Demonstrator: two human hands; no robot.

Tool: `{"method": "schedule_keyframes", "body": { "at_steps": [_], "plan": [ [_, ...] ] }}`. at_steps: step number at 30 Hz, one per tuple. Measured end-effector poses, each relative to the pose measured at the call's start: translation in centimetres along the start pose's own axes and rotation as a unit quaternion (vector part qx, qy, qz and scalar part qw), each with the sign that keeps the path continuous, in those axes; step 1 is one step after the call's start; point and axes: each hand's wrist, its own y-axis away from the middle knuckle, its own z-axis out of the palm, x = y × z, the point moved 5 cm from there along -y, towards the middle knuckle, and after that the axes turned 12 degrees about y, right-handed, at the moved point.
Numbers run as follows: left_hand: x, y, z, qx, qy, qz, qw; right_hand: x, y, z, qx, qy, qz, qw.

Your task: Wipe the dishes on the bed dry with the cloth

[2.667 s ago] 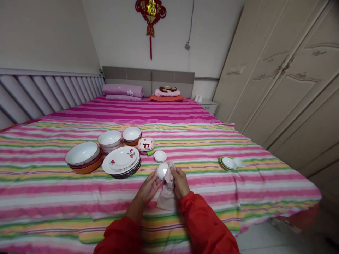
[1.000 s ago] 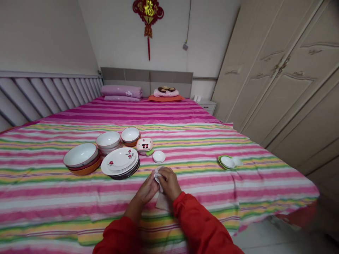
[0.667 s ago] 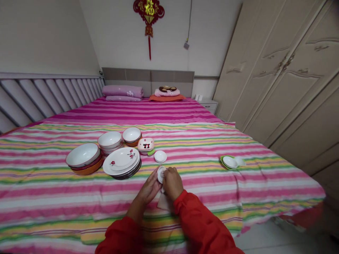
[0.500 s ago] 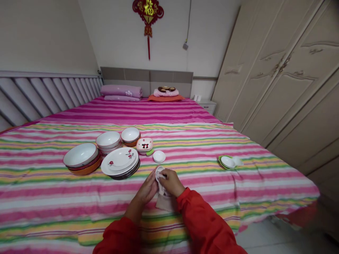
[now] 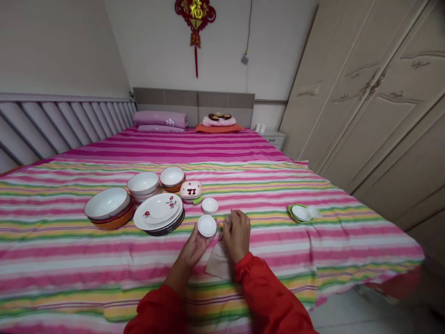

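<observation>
My left hand (image 5: 193,248) holds a small white dish (image 5: 206,226) by its lower edge, face up, just above the striped bedspread. My right hand (image 5: 237,234) is closed on a pale pink cloth (image 5: 218,266) that hangs down beside the dish, a little apart from it. Another small white dish (image 5: 210,205) sits on the bed just beyond. Both arms wear red sleeves.
A stack of flowered plates (image 5: 159,212), a stack of wide bowls (image 5: 108,207), two further bowls (image 5: 143,183) and a patterned dish (image 5: 190,190) lie at the left. A green saucer set (image 5: 301,213) sits at the right. A wardrobe (image 5: 375,106) stands at the right; pillows lie at the headboard.
My hands were together, the cloth rubbing the small dish. Now they have parted: the right hand has drawn the cloth off and the dish shows bare in my left hand.
</observation>
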Motion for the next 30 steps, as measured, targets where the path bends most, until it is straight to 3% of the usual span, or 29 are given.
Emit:
{"method": "schedule_keyframes", "body": {
  "at_steps": [2, 5, 9, 12, 16, 20, 25, 30],
  "plan": [
    [0.0, 0.0, 0.0, -0.008, 0.001, -0.007, 1.0, -0.8, 0.2, -0.3, -0.02, 0.001, -0.03, 0.999],
    [-0.3, 0.0, 0.0, -0.024, -0.002, -0.024, 0.999, -1.8, 0.6, 0.7, -0.128, 0.006, -0.039, 0.991],
    [-0.6, 0.2, 0.1, -0.037, -0.015, -0.047, 0.998, -1.6, 1.2, 2.3, -0.232, 0.013, 0.032, 0.972],
    [-0.7, 0.3, 0.3, -0.042, -0.033, -0.055, 0.997, -0.8, 1.2, 3.1, -0.254, -0.041, 0.075, 0.963],
    [-0.7, 0.5, 0.4, -0.024, -0.068, -0.065, 0.995, 1.1, 0.4, 3.3, -0.223, -0.13, 0.105, 0.96],
    [-0.6, 0.7, 0.4, -0.014, -0.096, -0.088, 0.991, 5.0, -1.2, 1.9, -0.162, -0.127, 0.147, 0.967],
    [-0.6, 0.8, 0.7, 0.005, -0.105, -0.098, 0.99, 13.1, -3.3, -2.7, -0.066, -0.062, 0.255, 0.963],
    [-0.6, 0.7, 1.0, 0.021, -0.104, -0.103, 0.989, 20.9, -3.8, -7.5, -0.003, 0.064, 0.37, 0.927]
  ]
}}
